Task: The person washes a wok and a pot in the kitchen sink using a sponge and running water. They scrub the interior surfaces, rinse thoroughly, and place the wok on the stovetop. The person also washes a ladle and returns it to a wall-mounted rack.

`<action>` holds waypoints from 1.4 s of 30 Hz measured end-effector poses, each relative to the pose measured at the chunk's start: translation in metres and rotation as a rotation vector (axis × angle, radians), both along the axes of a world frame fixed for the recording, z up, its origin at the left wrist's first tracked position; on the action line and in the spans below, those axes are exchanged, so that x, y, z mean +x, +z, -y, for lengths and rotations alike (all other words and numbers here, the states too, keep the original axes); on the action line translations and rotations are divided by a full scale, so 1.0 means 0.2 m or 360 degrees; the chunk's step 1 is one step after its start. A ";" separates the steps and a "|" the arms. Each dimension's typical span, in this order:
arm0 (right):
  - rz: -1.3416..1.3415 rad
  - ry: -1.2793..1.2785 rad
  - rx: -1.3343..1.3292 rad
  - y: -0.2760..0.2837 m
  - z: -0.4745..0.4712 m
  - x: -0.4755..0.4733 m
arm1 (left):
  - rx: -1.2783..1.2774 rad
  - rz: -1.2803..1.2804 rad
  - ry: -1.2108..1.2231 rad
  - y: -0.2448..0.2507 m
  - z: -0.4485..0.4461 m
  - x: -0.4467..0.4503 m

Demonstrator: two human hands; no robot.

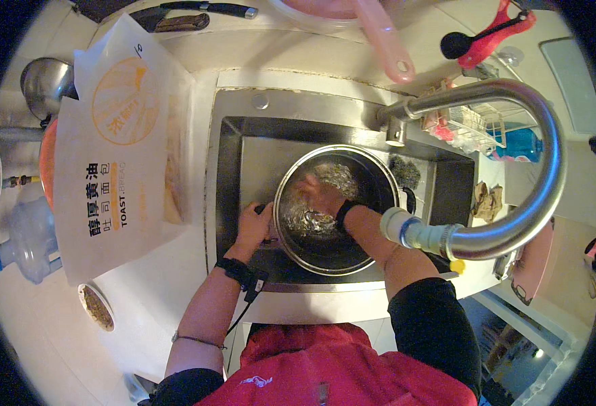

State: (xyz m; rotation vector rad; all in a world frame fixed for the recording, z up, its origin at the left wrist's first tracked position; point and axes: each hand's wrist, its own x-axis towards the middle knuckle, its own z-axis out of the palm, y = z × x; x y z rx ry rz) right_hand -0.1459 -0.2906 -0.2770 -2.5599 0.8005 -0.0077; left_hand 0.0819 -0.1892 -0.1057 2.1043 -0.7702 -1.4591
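Note:
A deep round metal pot (379,203) sits in the stainless steel sink (262,167), with rippling water inside. My left hand (254,226) grips the dark handle on the pot's left side. Inside the pot is my right hand (321,195), blurred and partly in the water; whether its fingers hold anything cannot be made out. A second black handle (408,199) juts from the pot's right side. Just beyond the rim there, a dark scouring pad (404,171) lies in the sink. The curved metal faucet (546,132) arches over my right forearm, its nozzle outside the pot.
Left of the sink stands a large white bread bag (120,198) bearing writing. Nearer me is a small bowl (96,307) of brown contents. A pink plastic handle (387,45) overhangs the back edge. Behind the faucet are a wire rack (473,127) and blue bottle (521,144).

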 end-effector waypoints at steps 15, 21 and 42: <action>-0.0097 -0.0293 0.0689 0.38 0.01 0.20 | -0.0154 0.0298 -0.0123 -0.11 -0.07 0.02; 0.0357 -0.0994 0.0341 0.17 -0.11 0.34 | 0.0005 -0.0120 0.0037 -0.10 -0.07 -0.01; 0.0582 -0.2445 0.0774 0.16 0.11 0.29 | 0.0050 -0.0346 0.0087 0.06 -0.02 -0.05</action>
